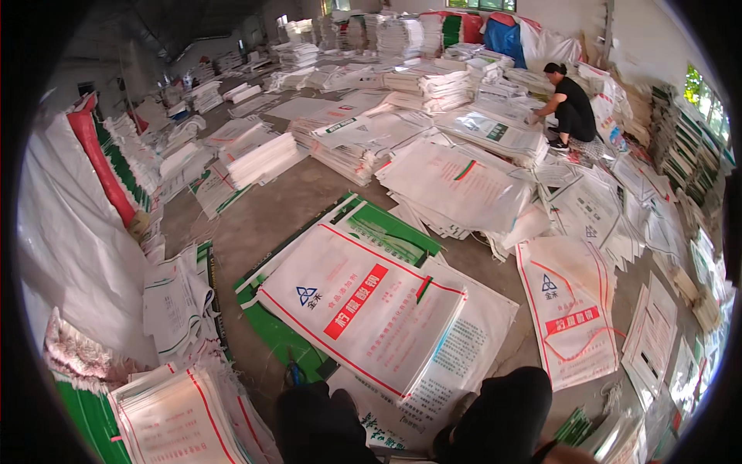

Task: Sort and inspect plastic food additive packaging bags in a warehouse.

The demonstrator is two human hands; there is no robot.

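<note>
A flat white woven sack [363, 301] with red border lines, a red label bar and a blue triangular mark lies in front of my knees. It rests on a green sack [386, 224] and other white printed sacks [471, 340]. My left hand is out of sight. Only a blurred sliver of my right hand or forearm [568, 454] shows at the lower edge, beside my right knee; its fingers are hidden. Nearest to it are folded sacks [610, 433] at the lower right. A small tool with blue handles [293, 374], perhaps scissors, lies by my left knee.
Another red-bordered sack [568, 317] lies to the right, with a red strip across it. Stacked sacks [166, 417] stand at the lower left. Farther off, a co-worker in black [573, 104] squats beside sack piles [464, 174]. Tall stacks line the right wall.
</note>
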